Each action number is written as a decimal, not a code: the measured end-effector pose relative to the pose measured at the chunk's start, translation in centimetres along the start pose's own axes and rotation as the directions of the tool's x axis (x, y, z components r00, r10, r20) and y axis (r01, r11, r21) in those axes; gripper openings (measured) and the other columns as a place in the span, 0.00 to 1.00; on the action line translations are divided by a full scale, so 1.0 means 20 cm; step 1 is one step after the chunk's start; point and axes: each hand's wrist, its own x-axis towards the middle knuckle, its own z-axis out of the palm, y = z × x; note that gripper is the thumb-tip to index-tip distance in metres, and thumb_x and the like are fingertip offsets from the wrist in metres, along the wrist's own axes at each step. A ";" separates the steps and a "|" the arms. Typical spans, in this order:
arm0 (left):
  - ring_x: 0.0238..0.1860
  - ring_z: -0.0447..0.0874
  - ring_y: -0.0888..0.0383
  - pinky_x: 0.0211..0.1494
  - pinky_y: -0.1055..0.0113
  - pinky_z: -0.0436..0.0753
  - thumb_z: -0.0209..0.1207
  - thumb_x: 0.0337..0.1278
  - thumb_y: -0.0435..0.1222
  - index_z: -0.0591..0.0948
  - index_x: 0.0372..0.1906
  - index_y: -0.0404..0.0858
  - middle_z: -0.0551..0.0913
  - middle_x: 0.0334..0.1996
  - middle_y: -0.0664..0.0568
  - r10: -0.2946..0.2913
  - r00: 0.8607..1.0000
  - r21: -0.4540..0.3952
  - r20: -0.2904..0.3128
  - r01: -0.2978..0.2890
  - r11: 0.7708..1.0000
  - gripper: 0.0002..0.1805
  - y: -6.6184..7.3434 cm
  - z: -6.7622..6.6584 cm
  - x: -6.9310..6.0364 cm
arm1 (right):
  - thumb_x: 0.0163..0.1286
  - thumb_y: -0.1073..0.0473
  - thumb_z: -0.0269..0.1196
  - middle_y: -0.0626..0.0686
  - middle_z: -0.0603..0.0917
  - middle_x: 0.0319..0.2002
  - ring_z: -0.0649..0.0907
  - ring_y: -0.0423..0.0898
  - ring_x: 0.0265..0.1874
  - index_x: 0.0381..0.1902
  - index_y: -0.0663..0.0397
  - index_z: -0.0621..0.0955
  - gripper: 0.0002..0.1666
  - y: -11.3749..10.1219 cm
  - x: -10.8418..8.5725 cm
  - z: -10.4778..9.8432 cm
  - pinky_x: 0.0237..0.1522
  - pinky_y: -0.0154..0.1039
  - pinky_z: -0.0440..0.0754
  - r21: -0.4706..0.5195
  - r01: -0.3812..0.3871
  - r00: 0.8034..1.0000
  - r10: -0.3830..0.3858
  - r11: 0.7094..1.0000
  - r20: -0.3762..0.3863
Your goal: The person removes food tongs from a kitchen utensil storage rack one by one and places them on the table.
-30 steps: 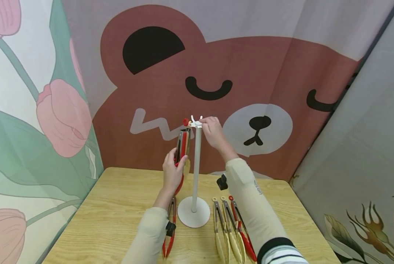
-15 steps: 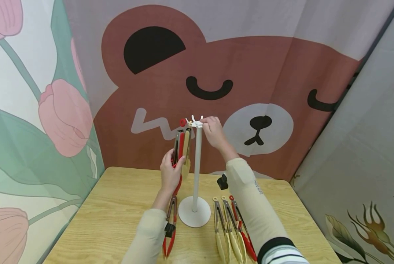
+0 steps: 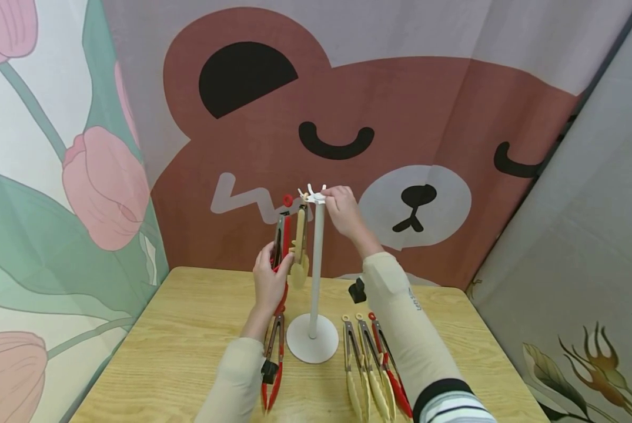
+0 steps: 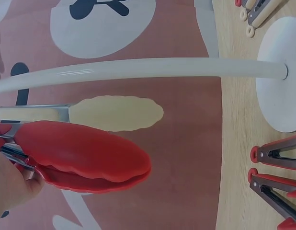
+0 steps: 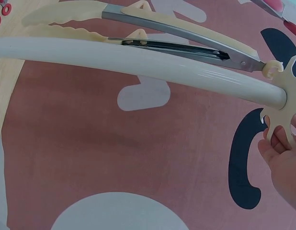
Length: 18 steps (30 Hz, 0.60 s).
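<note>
My left hand (image 3: pixel 268 281) grips a pair of red-and-steel kitchen tongs (image 3: pixel 286 232) by the middle, left of the white stand (image 3: pixel 316 264). Their red ring points up, apart from the hooks; the red heads (image 4: pixel 85 155) hang below the hand in the left wrist view. A pair of cream tongs (image 3: pixel 299 235) hangs by its ring on a hook between that hand and the pole. With thumb and fingers my right hand (image 3: pixel 343 210) pinches a prong of the white hook top (image 5: pixel 282 115), opposite the hanging tongs.
Two pairs of red tongs (image 4: pixel 277 152) lie on the wooden table (image 3: pixel 178 352), left of the round base (image 3: pixel 313 346). To its right lie cream tongs (image 3: pixel 350 364) and red tongs (image 3: pixel 395 388). A bear-printed curtain (image 3: pixel 400 117) hangs behind.
My left hand has moved left and slightly down with the red tongs, away from the hook top. The hanging cream tongs show more fully. The right hand stays on the hook prong.
</note>
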 end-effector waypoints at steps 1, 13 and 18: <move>0.36 0.75 0.47 0.38 0.54 0.77 0.61 0.50 0.37 0.73 0.48 0.28 0.75 0.37 0.39 -0.001 1.000 0.001 -0.003 0.001 1.000 0.22 0.00 0.00 0.00 | 0.65 0.65 0.41 0.61 0.78 0.44 0.69 0.53 0.48 0.43 0.68 0.77 0.20 0.00 0.00 0.00 0.52 0.45 0.64 0.001 0.000 1.000 0.000 1.000 0.000; 0.37 0.75 0.49 0.39 0.55 0.76 0.65 0.45 0.35 0.76 0.47 0.31 0.76 0.36 0.41 -0.052 0.998 -0.015 -0.034 0.051 0.999 0.21 -0.02 -0.04 -0.02 | 0.64 0.64 0.40 0.60 0.78 0.43 0.69 0.54 0.48 0.43 0.68 0.77 0.20 0.00 0.00 0.00 0.52 0.45 0.63 0.002 0.008 1.000 -0.008 1.000 -0.004; 0.38 0.75 0.47 0.40 0.54 0.76 0.65 0.44 0.35 0.76 0.47 0.31 0.76 0.37 0.41 -0.072 0.996 -0.008 -0.043 0.072 0.997 0.22 -0.04 -0.06 -0.04 | 0.65 0.64 0.40 0.60 0.77 0.44 0.69 0.53 0.48 0.43 0.68 0.77 0.21 0.00 0.00 0.00 0.52 0.45 0.63 0.002 0.000 1.000 0.000 1.000 0.002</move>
